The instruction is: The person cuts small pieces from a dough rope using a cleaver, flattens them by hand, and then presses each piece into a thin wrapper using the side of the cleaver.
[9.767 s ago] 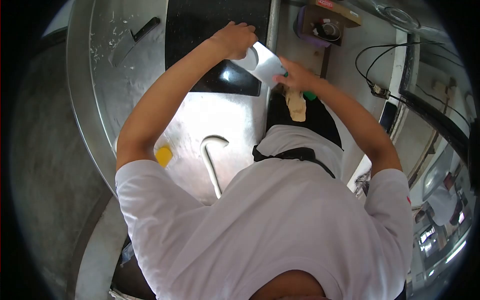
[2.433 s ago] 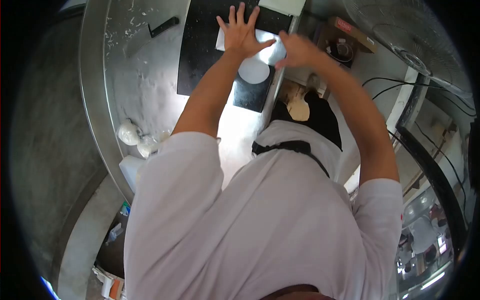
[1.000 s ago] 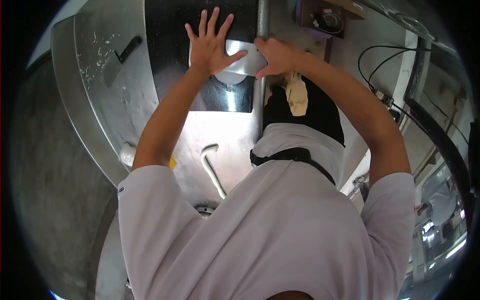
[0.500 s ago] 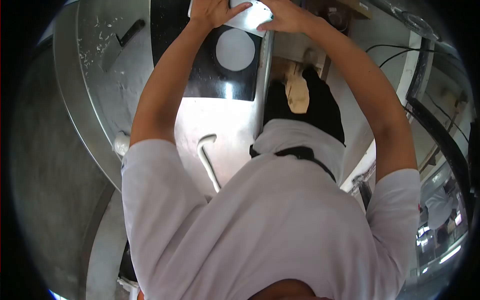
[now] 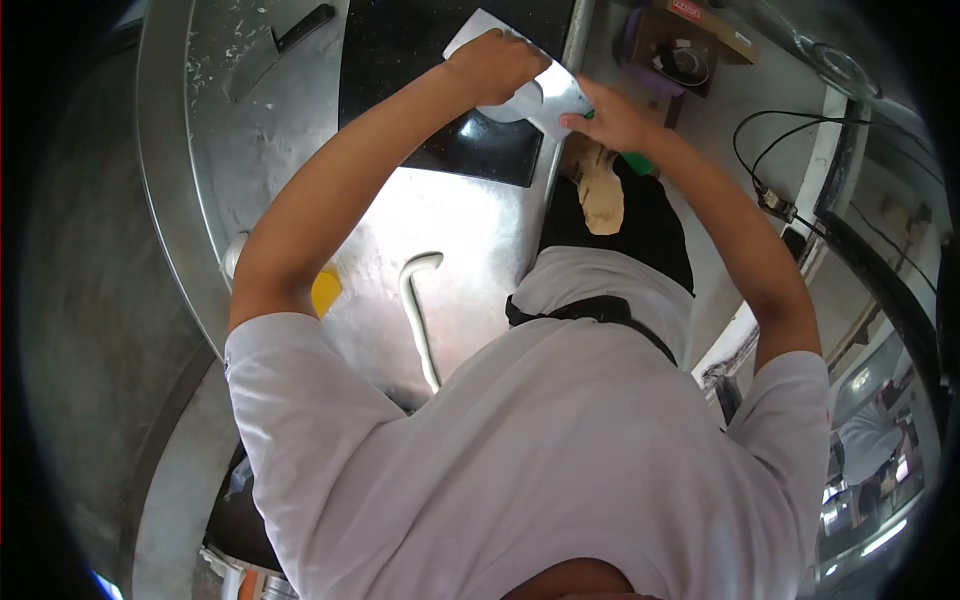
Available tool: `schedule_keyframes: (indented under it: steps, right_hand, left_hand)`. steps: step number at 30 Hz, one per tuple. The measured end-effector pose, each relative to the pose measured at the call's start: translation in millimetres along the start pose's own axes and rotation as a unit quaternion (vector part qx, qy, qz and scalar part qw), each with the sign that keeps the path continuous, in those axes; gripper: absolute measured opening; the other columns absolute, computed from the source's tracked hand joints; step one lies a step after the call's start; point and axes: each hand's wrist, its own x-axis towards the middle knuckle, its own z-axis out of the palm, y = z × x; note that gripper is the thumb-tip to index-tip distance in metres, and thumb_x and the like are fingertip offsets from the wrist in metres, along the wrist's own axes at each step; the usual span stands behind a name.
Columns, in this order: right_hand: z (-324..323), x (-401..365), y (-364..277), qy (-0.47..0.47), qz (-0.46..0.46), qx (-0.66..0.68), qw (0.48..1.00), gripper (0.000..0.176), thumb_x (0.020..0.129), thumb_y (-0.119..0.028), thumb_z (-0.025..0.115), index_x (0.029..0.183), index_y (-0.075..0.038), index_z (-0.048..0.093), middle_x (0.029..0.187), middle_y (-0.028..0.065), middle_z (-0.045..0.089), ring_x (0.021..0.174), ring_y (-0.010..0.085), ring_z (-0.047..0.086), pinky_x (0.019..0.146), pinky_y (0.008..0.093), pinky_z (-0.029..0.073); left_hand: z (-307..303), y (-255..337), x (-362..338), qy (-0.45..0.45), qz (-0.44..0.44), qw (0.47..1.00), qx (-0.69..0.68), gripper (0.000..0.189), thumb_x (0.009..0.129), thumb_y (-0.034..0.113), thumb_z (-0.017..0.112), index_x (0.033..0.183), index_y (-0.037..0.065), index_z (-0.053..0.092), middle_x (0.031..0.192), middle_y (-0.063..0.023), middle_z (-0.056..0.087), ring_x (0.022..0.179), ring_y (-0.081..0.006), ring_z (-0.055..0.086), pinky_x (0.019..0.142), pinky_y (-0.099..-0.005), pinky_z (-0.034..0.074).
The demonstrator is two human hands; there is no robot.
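Observation:
My right hand [image 5: 618, 122] is closed round the green handle [image 5: 637, 163] of a cleaver with a broad, shiny blade [image 5: 566, 98]. My left hand [image 5: 500, 68] lies over that blade with its fingers curled down onto it. A round, flat white dough disc [image 5: 502, 112] shows just below my left hand and overlaps the blade's edge in this view. Under them is a black board [image 5: 400, 70] on the steel table. Nearer my body, a thin white dough roll [image 5: 412, 300] with a bent end lies on the steel.
A knife [image 5: 300, 30] with a black handle lies on the steel table [image 5: 350, 225] at the far left, near white scraps. Something yellow [image 5: 325, 293] shows beside my left forearm. An open box [image 5: 675, 50] and black cables [image 5: 765, 150] are at the right.
The cleaver has come nearer my body and now slants across the board beside the dough disc. My left hand has moved right, its fingers now curled. The yellow thing has come into view.

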Motion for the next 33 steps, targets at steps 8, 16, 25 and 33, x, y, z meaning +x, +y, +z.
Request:
schedule_keyframes:
  steps: [8,16,25,33]
  right_hand:
    - [23.2,-34.3,-8.3,-0.021,0.073,0.051,0.996,0.055,0.093,-0.031,0.072,0.134,-0.002,0.051,0.115,0.0197,0.068,0.105,0.0327,0.067,0.091,0.0418,0.052]
    - [43.0,-72.4,-23.6,-0.065,0.065,-0.012,0.996,0.049,0.09,-0.031,0.074,0.12,0.001,0.053,0.106,0.0284,0.067,0.1,0.0457,0.065,0.086,0.0496,0.05]
    - [16.1,-135.2,-49.4,-0.103,0.11,0.013,0.988,0.041,0.088,-0.023,0.075,0.115,0.002,0.056,0.099,0.0269,0.068,0.092,0.0425,0.068,0.081,0.0446,0.052]
    - [6.8,-151.9,-61.7,0.022,0.159,0.001,0.987,0.047,0.085,-0.02,0.079,0.121,0.001,0.058,0.104,0.0225,0.071,0.091,0.0352,0.069,0.083,0.0389,0.052]
  left_hand:
    - [-47.5,0.6,-7.7,-0.157,0.006,0.971,-0.181,0.033,0.071,0.003,0.081,0.098,0.006,0.061,0.108,-0.0146,0.069,0.103,-0.0331,0.068,0.085,-0.0393,0.055]
    - [-19.9,-23.5,-18.4,-0.059,-0.064,0.947,-0.311,0.03,0.075,0.003,0.079,0.098,0.001,0.06,0.094,-0.0207,0.07,0.093,-0.0368,0.07,0.08,-0.0425,0.055]
    - [21.3,-84.0,-61.0,0.059,-0.275,0.89,-0.359,0.019,0.079,0.017,0.08,0.087,0.003,0.07,0.085,-0.0135,0.072,0.084,-0.026,0.071,0.08,-0.0365,0.056]
    - [21.0,-44.3,-48.8,0.082,-0.388,0.834,-0.383,0.055,0.075,0.021,0.087,0.119,0.003,0.06,0.104,-0.017,0.072,0.099,-0.0314,0.071,0.089,-0.0381,0.056]
